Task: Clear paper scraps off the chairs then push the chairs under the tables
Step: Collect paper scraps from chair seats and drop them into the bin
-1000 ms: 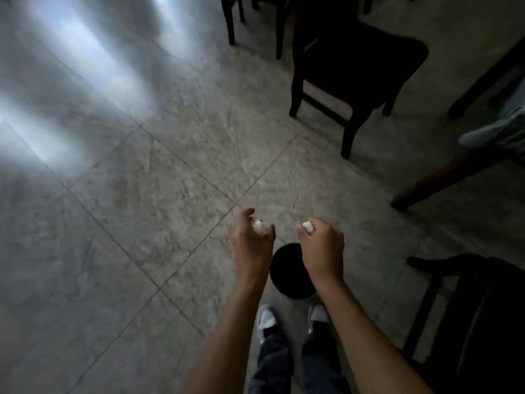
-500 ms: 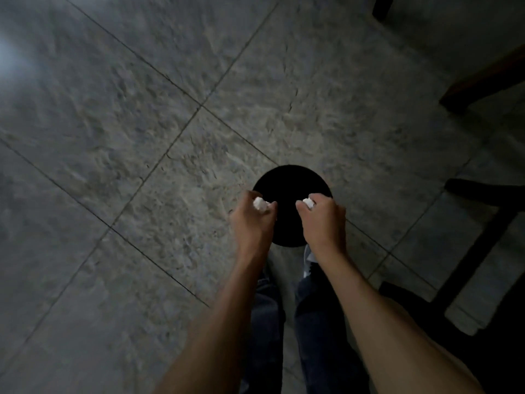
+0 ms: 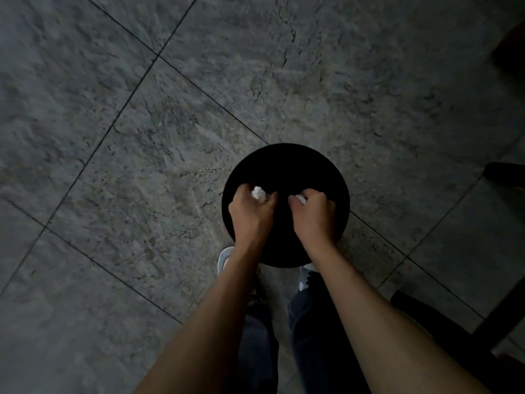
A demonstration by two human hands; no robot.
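A round black bin (image 3: 287, 169) stands on the floor right in front of my feet. Both my hands hover over its dark opening. My left hand (image 3: 251, 214) grips a crumpled white paper scrap (image 3: 258, 193) between thumb and curled fingers. My right hand (image 3: 314, 216) holds a second white paper scrap (image 3: 300, 199), mostly hidden by its fingers. A dark chair (image 3: 480, 334) shows only its frame and legs at the lower right edge.
Grey stone floor tiles (image 3: 142, 137) with dark joints spread to the left and ahead. My shoes (image 3: 224, 258) stand just behind the bin. Another dark furniture leg (image 3: 508, 52) sits at the upper right edge.
My view has dropped from the chairs down onto the bin. Both hands, still gripping the scraps, have moved from in front of the bin to above its opening.
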